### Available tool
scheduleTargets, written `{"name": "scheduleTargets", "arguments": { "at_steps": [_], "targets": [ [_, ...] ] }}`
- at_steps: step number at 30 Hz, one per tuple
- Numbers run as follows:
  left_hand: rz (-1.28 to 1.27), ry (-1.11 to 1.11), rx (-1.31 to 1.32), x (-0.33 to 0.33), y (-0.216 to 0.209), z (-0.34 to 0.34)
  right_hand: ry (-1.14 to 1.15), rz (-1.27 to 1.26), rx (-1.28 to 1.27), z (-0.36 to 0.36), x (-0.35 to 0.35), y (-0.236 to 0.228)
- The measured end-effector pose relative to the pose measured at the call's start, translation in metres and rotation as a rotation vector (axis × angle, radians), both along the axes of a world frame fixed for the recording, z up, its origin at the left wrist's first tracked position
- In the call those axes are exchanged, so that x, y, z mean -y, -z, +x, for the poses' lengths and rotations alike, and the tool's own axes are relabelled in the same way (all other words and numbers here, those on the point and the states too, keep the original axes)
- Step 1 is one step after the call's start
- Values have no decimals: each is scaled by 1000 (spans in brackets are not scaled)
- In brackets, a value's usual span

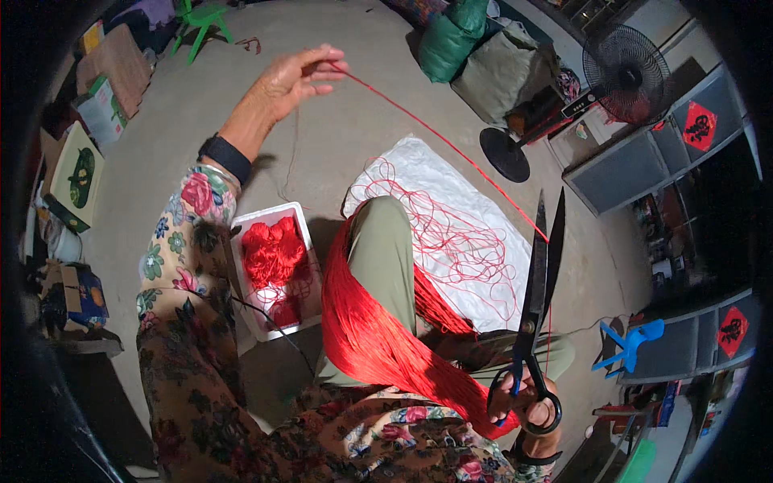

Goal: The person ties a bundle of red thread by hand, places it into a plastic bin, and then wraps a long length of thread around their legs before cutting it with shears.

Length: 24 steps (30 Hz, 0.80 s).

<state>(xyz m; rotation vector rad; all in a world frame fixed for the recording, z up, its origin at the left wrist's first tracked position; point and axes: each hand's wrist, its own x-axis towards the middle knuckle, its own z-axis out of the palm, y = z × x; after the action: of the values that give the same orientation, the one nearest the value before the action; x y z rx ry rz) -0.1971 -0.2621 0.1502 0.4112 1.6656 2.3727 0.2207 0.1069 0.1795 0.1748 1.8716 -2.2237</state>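
My left hand is raised at the upper left, its thumb and fingers pinched on the end of a red cord. The cord runs taut down to the right, to the blades of black scissors. My right hand grips the scissors by their handle loops at the lower right. Their blades point up, slightly parted, with the cord at them. A thick bundle of red strands lies across my lap and over my bent knee. Loose red cord spreads in tangled loops on a white sheet.
A white tray with red skeins stands left of my knee. Farther off are a black fan, stuffed bags, a green stool and a blue stool. Boxes line the left side; grey cabinets stand right.
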Motion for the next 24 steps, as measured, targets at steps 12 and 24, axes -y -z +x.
{"name": "scheduleTargets", "arguments": {
  "at_steps": [12,24],
  "targets": [
    [-593,-16,187,-3,53,38,11,-48,103,1,-19,0],
    [-355,446,-94,-174,-41,164,-98,275,0,1,-12,4]
  ]
}}
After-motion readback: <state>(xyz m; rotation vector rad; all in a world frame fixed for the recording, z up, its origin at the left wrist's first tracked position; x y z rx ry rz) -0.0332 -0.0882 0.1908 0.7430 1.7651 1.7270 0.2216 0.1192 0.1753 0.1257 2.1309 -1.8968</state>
